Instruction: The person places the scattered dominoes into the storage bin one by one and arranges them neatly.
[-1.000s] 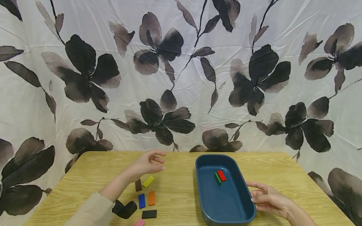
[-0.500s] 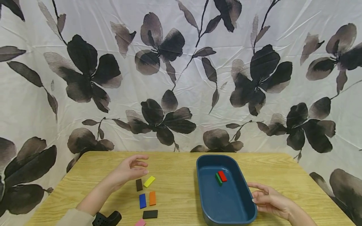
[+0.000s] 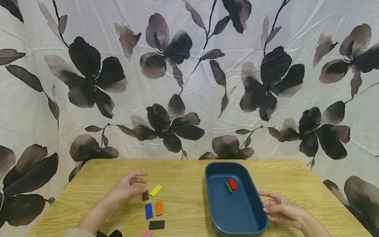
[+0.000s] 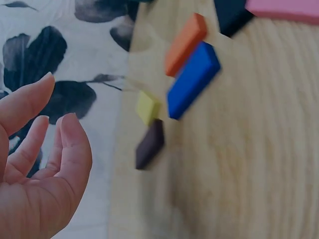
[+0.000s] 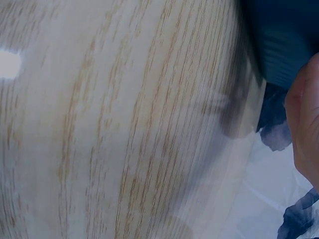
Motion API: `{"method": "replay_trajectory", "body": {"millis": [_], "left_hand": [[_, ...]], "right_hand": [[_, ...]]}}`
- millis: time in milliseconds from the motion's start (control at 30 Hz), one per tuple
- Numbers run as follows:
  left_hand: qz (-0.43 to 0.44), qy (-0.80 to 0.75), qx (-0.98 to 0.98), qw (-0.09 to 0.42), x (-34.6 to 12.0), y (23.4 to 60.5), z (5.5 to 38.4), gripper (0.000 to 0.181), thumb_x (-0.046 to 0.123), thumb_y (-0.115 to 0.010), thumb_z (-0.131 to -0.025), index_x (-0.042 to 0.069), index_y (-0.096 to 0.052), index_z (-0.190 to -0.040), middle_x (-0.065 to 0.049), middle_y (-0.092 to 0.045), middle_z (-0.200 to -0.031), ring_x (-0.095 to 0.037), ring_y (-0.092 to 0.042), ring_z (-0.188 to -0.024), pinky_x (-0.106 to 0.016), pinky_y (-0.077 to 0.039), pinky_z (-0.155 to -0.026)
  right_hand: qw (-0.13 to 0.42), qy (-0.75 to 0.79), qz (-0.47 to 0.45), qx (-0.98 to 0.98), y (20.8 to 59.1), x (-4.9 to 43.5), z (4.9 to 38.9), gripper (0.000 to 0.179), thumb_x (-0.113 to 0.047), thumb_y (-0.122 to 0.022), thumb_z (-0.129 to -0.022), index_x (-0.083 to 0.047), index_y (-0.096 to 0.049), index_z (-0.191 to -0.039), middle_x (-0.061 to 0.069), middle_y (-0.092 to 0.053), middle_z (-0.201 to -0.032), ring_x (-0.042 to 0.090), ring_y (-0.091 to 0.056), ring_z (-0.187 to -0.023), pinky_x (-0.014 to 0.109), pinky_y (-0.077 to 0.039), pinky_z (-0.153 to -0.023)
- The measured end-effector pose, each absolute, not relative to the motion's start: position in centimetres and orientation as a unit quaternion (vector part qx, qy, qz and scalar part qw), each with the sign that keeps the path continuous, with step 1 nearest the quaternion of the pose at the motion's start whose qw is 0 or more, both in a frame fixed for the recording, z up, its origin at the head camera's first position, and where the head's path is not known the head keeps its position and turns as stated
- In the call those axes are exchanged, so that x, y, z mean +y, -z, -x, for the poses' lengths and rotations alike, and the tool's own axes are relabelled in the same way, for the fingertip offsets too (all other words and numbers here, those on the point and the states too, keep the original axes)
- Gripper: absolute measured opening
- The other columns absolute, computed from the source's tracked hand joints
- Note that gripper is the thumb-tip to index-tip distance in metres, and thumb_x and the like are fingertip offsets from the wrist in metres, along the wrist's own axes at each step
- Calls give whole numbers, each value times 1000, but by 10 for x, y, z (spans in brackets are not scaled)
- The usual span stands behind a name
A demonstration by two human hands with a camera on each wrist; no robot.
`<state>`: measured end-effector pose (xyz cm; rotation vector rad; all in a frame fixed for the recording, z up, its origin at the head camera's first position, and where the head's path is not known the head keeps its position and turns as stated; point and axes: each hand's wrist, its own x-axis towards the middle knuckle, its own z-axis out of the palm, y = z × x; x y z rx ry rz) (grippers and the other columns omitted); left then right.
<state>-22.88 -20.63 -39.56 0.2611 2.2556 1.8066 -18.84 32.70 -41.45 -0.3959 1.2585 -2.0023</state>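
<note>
My left hand point(image 3: 125, 189) reaches over the left part of the table, fingers loosely bent and nothing between them. Its thumb tip overlaps the dark brown block point(image 3: 145, 195) in the head view; the left wrist view shows that brown block point(image 4: 150, 145) apart from the fingers. Close by lie a yellow block point(image 3: 155, 190), a blue block point(image 3: 149, 211) and an orange block point(image 3: 159, 208). At the right, my right hand point(image 3: 282, 210) holds the side of a deep blue plastic bin point(image 3: 211, 200), thumb at the rim. Inside it are a red block point(image 3: 232, 184) and a green block point(image 3: 228, 187).
A black block point(image 3: 157, 224) and a pink block point(image 3: 146, 233) lie nearer the front of the wooden table point(image 3: 183, 197). A black device point(image 3: 113, 233) sits by the left wrist. Behind the table hangs a white floral cloth point(image 3: 189, 108).
My left hand has drawn back to the left, then lowered toward the brown block. The right hand, the bin and the blocks stay as they were.
</note>
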Motion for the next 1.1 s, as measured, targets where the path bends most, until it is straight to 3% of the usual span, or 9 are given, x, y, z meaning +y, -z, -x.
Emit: {"method": "replay_trajectory", "body": {"millis": [633,1100], "left_hand": [[-51,-601,790,109,-215,424,229,64,4,-71,-80,-9,-37,-133,-25,-51,-116,-21,-56,-93,-34,-51,-73],[-11,-570,819,70,-208,430,232,60,-6,-75,-70,-11,-48,-124,-21,-53,-110,-24,-54,-91,-32,-50,-74]], "right_hand": [[365,777,155,490,413,326,187,45,10,-40,-91,-17,-47,-126,4,-61,-104,15,-60,-94,29,-49,-84],[363,778,145,492,412,325,187,45,10,-41,-91,-16,-45,-128,4,-60,-103,15,-60,-92,29,-50,-82]]}}
